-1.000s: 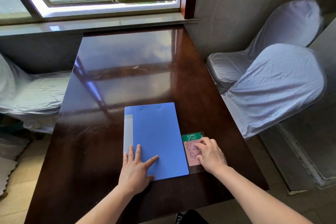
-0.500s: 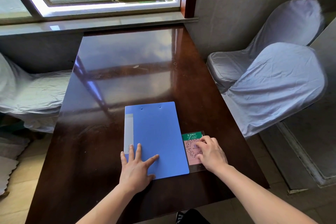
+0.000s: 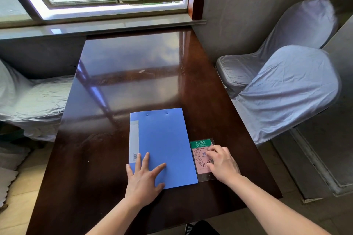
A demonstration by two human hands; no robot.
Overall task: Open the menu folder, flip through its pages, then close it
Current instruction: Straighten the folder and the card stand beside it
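Note:
A blue menu folder [image 3: 162, 139] lies shut and flat near the front of the dark wooden table [image 3: 133, 74], spine to the left. My left hand [image 3: 143, 179] rests flat on its lower left corner, fingers spread. My right hand [image 3: 221, 162] lies just right of the folder, fingers curled on a pink and green laminated card [image 3: 199, 149], close to the folder's right edge. Neither hand grips anything.
Two grey-covered chairs [image 3: 282, 86] stand against the table's right side, and another covered seat [image 3: 28, 101] is on the left. A window sill [image 3: 103, 25] runs along the table's far end.
Almost nothing has moved; both hands keep their places on the folder and the card, and the view has shifted only slightly.

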